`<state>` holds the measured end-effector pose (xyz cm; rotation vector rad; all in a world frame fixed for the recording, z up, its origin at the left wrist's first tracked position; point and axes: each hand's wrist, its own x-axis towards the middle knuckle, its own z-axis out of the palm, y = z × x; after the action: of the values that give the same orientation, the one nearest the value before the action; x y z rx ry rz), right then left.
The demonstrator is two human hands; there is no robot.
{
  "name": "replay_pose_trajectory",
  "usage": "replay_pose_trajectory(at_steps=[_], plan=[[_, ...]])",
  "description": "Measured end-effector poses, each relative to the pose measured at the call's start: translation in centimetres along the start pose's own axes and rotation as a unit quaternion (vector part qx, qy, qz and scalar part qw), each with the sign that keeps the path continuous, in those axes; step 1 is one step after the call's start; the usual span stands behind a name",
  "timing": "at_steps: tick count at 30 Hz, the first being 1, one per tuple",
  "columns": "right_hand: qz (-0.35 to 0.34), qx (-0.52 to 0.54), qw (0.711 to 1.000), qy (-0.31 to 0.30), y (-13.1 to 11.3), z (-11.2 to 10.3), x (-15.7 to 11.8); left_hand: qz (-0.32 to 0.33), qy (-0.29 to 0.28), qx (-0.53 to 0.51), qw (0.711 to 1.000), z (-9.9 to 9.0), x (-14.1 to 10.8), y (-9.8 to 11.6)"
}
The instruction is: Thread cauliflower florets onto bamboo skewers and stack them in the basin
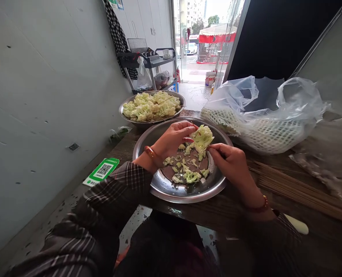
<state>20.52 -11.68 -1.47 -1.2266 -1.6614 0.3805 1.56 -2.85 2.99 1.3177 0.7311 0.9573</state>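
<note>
Over a wide steel basin, my left hand is closed round a pale green-white cauliflower floret. My right hand pinches at the lower right edge of that floret; whether anything thin is also between its fingertips is hidden. Loose cauliflower pieces and small crumbs lie in the basin below both hands. Behind it stands a second steel bowl, heaped with cauliflower florets, some with thin sticks through them.
Clear plastic bags with net-wrapped produce stand right of the basin. Thin wooden skewers lie on the dark table, near a pale handle. A green QR-code card is at left. A trolley stands behind.
</note>
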Motion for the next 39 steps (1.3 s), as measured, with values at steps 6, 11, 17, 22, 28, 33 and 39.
replay_pose_trajectory(at_steps=[6,11,17,22,28,33,39], plan=[[-0.007,-0.008,1.000,0.009,-0.1,0.0,-0.1,0.005,-0.004,0.023,1.000,-0.2,-0.1,-0.2],[-0.012,-0.022,1.000,0.008,0.0,-0.1,-0.1,0.014,-0.003,0.043,0.999,0.0,0.0,-0.4],[-0.008,-0.032,0.999,0.006,-0.1,-0.3,0.0,0.012,-0.012,0.050,0.999,0.6,0.2,-0.3],[0.044,0.014,0.998,0.042,0.4,-0.2,0.2,-0.002,0.032,0.050,0.998,0.0,0.4,0.5],[0.082,0.089,0.989,0.081,0.9,-0.2,0.5,-0.046,-0.140,0.216,0.965,-0.5,0.4,-0.8],[0.077,0.091,0.990,0.074,0.9,-0.2,0.5,-0.069,-0.276,0.336,0.898,0.4,0.0,-2.8],[0.074,0.079,0.992,0.068,0.9,-0.2,0.5,-0.038,-0.373,0.367,0.851,1.3,-0.1,-4.1]])
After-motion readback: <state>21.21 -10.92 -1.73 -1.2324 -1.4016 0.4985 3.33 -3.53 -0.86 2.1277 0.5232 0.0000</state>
